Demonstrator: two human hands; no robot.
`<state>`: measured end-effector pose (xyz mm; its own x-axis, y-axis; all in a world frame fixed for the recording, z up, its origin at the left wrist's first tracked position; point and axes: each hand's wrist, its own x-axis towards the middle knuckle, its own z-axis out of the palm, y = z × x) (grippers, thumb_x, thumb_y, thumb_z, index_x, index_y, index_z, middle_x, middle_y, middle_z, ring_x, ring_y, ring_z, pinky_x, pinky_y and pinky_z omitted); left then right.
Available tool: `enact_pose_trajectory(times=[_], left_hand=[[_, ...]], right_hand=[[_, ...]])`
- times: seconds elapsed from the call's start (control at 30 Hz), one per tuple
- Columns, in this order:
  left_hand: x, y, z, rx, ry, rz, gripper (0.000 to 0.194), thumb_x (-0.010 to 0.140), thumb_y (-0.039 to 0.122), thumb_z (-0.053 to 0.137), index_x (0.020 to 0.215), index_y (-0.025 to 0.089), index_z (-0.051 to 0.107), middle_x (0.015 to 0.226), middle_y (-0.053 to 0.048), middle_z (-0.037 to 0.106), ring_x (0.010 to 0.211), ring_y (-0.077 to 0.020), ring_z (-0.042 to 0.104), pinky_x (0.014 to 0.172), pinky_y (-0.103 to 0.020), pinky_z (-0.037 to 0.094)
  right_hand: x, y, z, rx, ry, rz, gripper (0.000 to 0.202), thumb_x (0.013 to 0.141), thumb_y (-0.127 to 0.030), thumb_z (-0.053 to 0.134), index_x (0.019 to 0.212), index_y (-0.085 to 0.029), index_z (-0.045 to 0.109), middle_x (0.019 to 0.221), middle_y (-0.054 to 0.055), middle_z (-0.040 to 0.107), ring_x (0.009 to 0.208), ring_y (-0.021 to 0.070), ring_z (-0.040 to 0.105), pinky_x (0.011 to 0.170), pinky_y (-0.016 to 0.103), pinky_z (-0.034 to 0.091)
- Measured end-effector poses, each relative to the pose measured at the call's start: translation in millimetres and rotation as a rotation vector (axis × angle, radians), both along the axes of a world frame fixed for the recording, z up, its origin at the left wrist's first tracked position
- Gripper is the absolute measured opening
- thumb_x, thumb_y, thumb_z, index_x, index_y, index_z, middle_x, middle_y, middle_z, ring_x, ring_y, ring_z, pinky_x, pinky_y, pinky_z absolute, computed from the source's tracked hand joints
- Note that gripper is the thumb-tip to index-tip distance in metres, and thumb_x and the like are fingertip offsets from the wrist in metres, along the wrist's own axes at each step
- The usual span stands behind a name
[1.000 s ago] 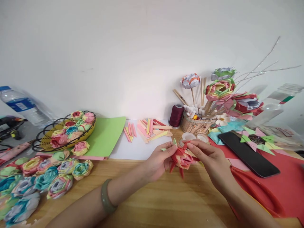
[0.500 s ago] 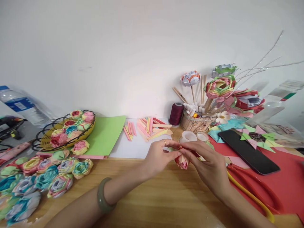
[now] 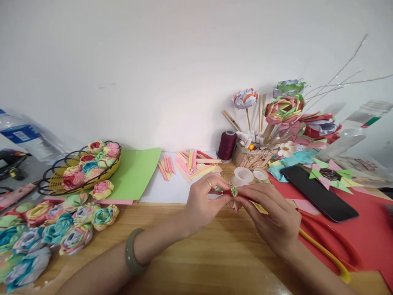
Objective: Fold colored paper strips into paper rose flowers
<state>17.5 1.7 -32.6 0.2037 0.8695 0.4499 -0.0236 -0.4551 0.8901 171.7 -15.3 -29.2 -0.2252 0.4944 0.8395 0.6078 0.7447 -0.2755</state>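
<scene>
Over the wooden table, both hands pinch a small folded-paper flower between them. Its pink petals point down and a bit of green paper shows at its top; the fingers cover most of it. My left hand, with a ring on a finger and a bangle on the wrist, closes on it from the left. From the right, my right hand grips it with thumb and fingers. Just behind the fingers lie a white plastic cup and a small round lid.
Paper flowers fill a yellow basket and the table at left. Folded strips lie on white paper. A maroon thread spool and a wooden pot stand behind. Scissors and a black phone rest at right.
The paper flower has been tilted between the fingers, so its green top now shows and fewer pink petals are visible. My right hand has shifted slightly to the right.
</scene>
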Motion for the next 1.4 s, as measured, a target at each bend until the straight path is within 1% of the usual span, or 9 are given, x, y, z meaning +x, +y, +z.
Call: enact_pose_trajectory(times=[0.17, 0.33, 0.47, 0.57, 0.77, 0.97, 1.03, 1.2, 1.4], left_hand=[[-0.2, 1.0, -1.7, 0.149, 0.042, 0.059, 0.005, 0.07, 0.014, 0.062, 0.072, 0.016, 0.057, 0.077, -0.004, 0.061, 0.075, -0.0124, 0.059, 0.066, -0.027, 0.051], [-1.1, 1.7, -2.5, 0.266, 0.053, 0.085, 0.006, 0.071, 0.016, 0.062, 0.071, 0.016, 0.056, 0.076, -0.004, 0.063, 0.075, -0.0134, 0.061, 0.067, -0.028, 0.051], [-2.5, 1.6, -2.8, 0.288, 0.068, 0.057, 0.005, 0.073, 0.015, 0.06, 0.074, 0.017, 0.056, 0.077, -0.005, 0.063, 0.076, -0.0138, 0.061, 0.069, -0.029, 0.051], [-3.2, 1.2, -2.1, 0.306, 0.073, 0.032, 0.006, 0.073, 0.012, 0.059, 0.076, 0.017, 0.056, 0.077, -0.005, 0.063, 0.077, -0.014, 0.06, 0.071, -0.03, 0.05], [-3.9, 2.9, -1.5, 0.41, 0.091, 0.089, 0.011, 0.07, 0.011, 0.063, 0.077, 0.017, 0.057, 0.082, -0.004, 0.055, 0.079, -0.0133, 0.058, 0.07, -0.03, 0.05], [-4.7, 3.7, -0.6, 0.456, 0.1, 0.08, 0.012, 0.071, 0.009, 0.061, 0.079, 0.018, 0.057, 0.083, -0.003, 0.053, 0.08, -0.0133, 0.057, 0.071, -0.03, 0.05], [-4.5, 3.2, 0.1, 0.465, 0.095, 0.081, 0.013, 0.071, 0.008, 0.061, 0.079, 0.017, 0.056, 0.082, -0.003, 0.053, 0.08, -0.0133, 0.057, 0.071, -0.03, 0.05], [-3.4, 3.0, -0.2, 0.488, 0.058, 0.084, 0.015, 0.07, 0.007, 0.063, 0.079, 0.017, 0.056, 0.082, -0.002, 0.053, 0.079, -0.0129, 0.058, 0.071, -0.03, 0.05], [-3.9, 3.8, -0.3, 0.503, 0.049, 0.083, 0.014, 0.069, 0.008, 0.063, 0.077, 0.016, 0.056, 0.081, -0.002, 0.054, 0.077, -0.0127, 0.058, 0.069, -0.03, 0.051]], right_hand=[[-1.0, -1.4, 1.5, -0.011, 0.012, 0.01, 0.027, 0.073, -0.008, 0.063, 0.094, -0.024, 0.06, 0.075, 0.003, 0.067, 0.07, 0.0178, 0.062, 0.063, 0.033, 0.05], [-1.9, -3.7, 0.4, -0.035, 0.043, 0.004, 0.024, 0.074, -0.009, 0.062, 0.093, -0.025, 0.061, 0.08, 0.005, 0.067, 0.075, 0.019, 0.062, 0.063, 0.033, 0.051], [-1.6, -5.1, -2.3, 0.019, 0.05, -0.012, 0.028, 0.073, -0.007, 0.063, 0.095, -0.024, 0.061, 0.084, 0.005, 0.066, 0.076, 0.0185, 0.063, 0.064, 0.032, 0.052], [-1.3, -5.3, -3.6, 0.017, 0.05, -0.021, 0.032, 0.072, -0.006, 0.064, 0.098, -0.024, 0.06, 0.086, 0.005, 0.065, 0.077, 0.0183, 0.062, 0.067, 0.033, 0.052], [-2.4, -5.7, -1.6, 0.024, 0.04, -0.002, 0.029, 0.071, -0.005, 0.064, 0.093, -0.024, 0.06, 0.085, 0.005, 0.063, 0.077, 0.0179, 0.061, 0.066, 0.032, 0.051], [-2.7, -5.6, -1.0, 0.035, 0.035, -0.068, 0.03, 0.072, -0.009, 0.065, 0.097, -0.025, 0.06, 0.09, 0.006, 0.061, 0.081, 0.0192, 0.06, 0.068, 0.034, 0.052], [-2.5, -6.0, -1.3, 0.038, 0.026, -0.06, 0.029, 0.072, -0.008, 0.064, 0.096, -0.025, 0.061, 0.088, 0.005, 0.061, 0.079, 0.0185, 0.061, 0.068, 0.033, 0.052], [-2.9, -5.8, -1.6, 0.112, 0.055, -0.114, 0.022, 0.071, -0.011, 0.066, 0.089, -0.024, 0.062, 0.085, 0.004, 0.061, 0.075, 0.0172, 0.061, 0.065, 0.032, 0.052], [-2.4, -4.0, -1.3, 0.135, 0.06, -0.092, 0.019, 0.068, -0.009, 0.07, 0.082, -0.02, 0.061, 0.081, 0.004, 0.059, 0.072, 0.016, 0.059, 0.061, 0.031, 0.051]])
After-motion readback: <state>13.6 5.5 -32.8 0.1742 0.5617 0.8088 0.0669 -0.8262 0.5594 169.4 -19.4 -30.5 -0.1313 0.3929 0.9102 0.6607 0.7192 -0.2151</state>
